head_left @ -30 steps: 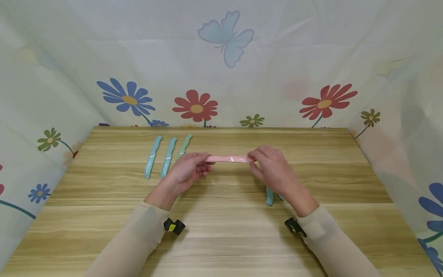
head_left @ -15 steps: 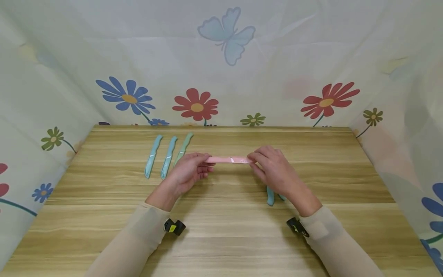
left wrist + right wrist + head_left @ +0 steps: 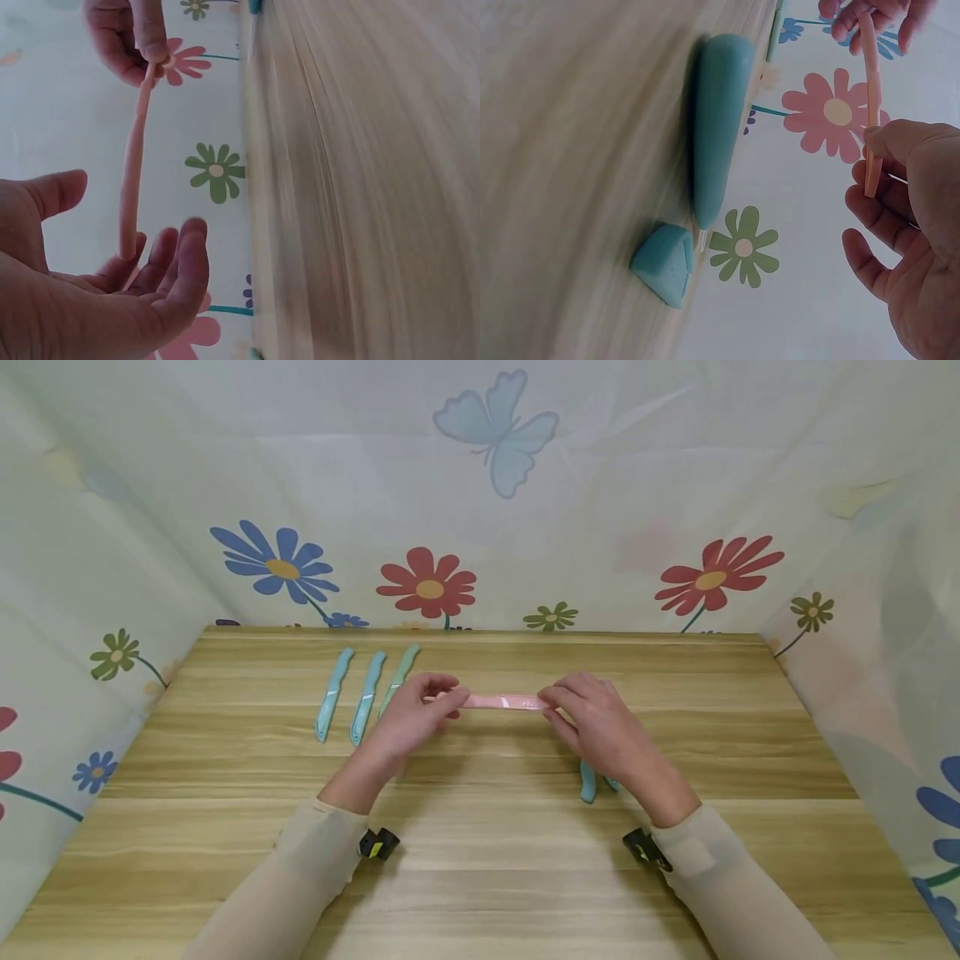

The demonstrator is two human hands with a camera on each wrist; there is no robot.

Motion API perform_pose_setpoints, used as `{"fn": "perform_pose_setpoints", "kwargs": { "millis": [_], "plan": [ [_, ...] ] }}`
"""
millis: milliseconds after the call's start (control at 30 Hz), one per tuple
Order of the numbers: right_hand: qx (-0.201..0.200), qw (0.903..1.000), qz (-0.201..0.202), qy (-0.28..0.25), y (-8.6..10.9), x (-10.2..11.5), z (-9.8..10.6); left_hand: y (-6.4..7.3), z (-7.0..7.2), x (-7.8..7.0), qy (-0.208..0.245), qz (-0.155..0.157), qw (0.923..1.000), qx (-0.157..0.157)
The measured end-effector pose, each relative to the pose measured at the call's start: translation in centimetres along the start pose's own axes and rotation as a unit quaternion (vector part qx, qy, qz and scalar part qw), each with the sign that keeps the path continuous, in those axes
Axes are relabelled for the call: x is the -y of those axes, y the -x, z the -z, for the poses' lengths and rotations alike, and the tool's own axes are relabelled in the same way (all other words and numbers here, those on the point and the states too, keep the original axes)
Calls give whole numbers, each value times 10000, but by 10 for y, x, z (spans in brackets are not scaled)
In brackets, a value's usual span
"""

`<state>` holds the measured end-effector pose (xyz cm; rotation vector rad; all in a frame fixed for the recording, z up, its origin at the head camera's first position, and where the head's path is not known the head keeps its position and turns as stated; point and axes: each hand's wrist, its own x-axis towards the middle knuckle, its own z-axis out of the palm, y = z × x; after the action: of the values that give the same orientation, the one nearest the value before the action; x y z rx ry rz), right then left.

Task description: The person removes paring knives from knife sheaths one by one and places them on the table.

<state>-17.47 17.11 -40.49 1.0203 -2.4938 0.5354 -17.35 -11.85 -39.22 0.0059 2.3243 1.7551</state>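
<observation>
Knife (image 3: 495, 702) now free of left thumb (image 3: 64, 191)

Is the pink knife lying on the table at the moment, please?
No, the right wrist view shows the right hand pinching the pink knife clear of the table.

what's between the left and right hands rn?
Pink knife, spanning the gap from left hand to right hand. Plainest in the head view; both wrist views show it too.
</observation>
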Motion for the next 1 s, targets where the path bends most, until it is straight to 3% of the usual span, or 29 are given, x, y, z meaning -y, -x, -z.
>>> {"fn": "perform_pose_setpoints", "kwargs": {
  "millis": [67, 200, 367, 433, 533, 600, 667, 867, 1000],
  "plan": [
    [-21, 10000, 24, 0, 0, 0, 0, 1, 0, 0, -539, -295, 9979, -195],
    [-51, 10000, 49, -2, -1, 1, 0, 3, -1, -2, -1418, -729, 9861, -464],
    [-51, 9999, 65, 60, -1, 2, -1, 6, -5, -4, -2276, -1271, 9625, -753],
    [-42, 9999, 66, 87, -1, 2, -1, 7, -7, -5, -2708, -1601, 9453, -869],
    [-17, 9999, 57, 93, -1, 2, -1, 8, -9, -6, -3373, -2102, 9121, -1002],
    [-3, 9999, 54, 89, -2, 3, 0, 10, -11, -6, -3778, -2335, 8896, -1065],
    [22, 10000, 60, 72, -2, 3, 0, 10, -13, -6, -4070, -2486, 8724, -1069],
    [95, 9999, 89, 44, -2, 5, -1, 10, -17, -3, -4746, -2708, 8322, -938],
    [91, 9999, 97, 70, -1, 7, -1, 10, -19, 0, -5062, -2763, 8125, -859]
  ]
}}
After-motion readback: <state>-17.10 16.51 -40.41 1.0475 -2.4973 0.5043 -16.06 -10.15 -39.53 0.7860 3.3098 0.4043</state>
